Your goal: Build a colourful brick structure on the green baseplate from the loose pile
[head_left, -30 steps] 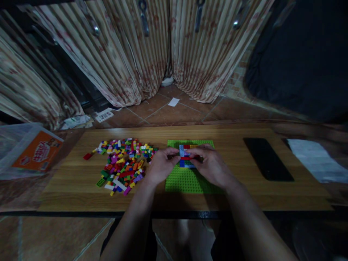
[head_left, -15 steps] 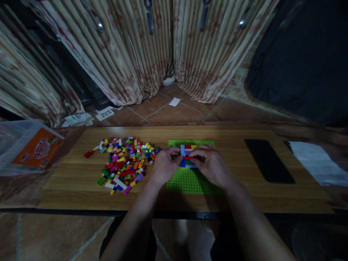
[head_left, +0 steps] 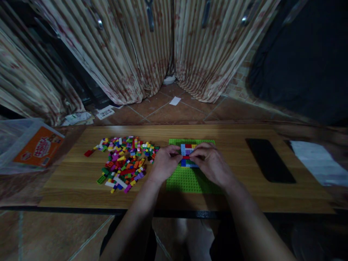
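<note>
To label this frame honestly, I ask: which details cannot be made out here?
In the head view:
- left hand and right hand cover part of the small multicoloured brick build on the green studded baseplate; whether they pinch a brick is unclear.
- orange label on the clear plastic box: blurred, too small to read.
- white paper sheet: cut by right edge.

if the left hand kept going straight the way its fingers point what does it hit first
Most likely the small brick stack on the green baseplate: the left hand points toward it, with the right hand just beyond. Depth is hard to judge.
</note>
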Motion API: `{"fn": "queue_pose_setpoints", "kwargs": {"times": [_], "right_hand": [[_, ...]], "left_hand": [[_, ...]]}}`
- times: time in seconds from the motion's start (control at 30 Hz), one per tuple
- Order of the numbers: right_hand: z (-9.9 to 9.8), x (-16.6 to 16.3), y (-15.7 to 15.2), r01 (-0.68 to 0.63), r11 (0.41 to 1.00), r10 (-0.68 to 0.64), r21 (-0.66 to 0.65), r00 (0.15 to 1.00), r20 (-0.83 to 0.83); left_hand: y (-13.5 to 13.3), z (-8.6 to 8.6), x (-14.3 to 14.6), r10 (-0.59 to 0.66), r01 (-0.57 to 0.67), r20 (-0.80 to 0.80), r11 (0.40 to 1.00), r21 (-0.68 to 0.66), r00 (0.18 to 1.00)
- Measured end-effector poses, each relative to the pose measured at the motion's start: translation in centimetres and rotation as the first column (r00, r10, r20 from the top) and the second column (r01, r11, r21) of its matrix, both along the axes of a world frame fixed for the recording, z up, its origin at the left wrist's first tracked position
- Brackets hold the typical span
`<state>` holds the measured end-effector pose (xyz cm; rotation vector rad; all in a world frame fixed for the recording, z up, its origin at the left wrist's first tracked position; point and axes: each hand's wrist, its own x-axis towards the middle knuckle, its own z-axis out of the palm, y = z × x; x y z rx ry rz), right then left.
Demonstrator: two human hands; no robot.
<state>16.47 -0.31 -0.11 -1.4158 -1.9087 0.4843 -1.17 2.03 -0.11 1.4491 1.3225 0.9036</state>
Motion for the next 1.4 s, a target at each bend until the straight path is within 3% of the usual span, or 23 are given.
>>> {"fn": "queue_pose_setpoints", "kwargs": {"times": [0.73,1.2,1.4], "right_hand": [[0.11,-0.15,0.15,0.005,0.999,-0.005,-0.046,1.0,-0.011],[0.15,-0.23,-0.07,0.023,0.999,-0.023,-0.044,1.0,-0.001],[-0.26,-0.05,-0.03,0.015,1.0,-0.015,-0.004,1.0,0.013]], "left_hand": [[0.15,0.15,0.19,0.01,-0.011,-0.02,0.999,-0.036,1.0],[0.15,-0.2,0.13,0.01,-0.006,0.063,0.998,-0.068,0.998],[0.17,-0.66,-0.41,-0.045,0.06,0.139,0.992,-0.109,0.989]]}}
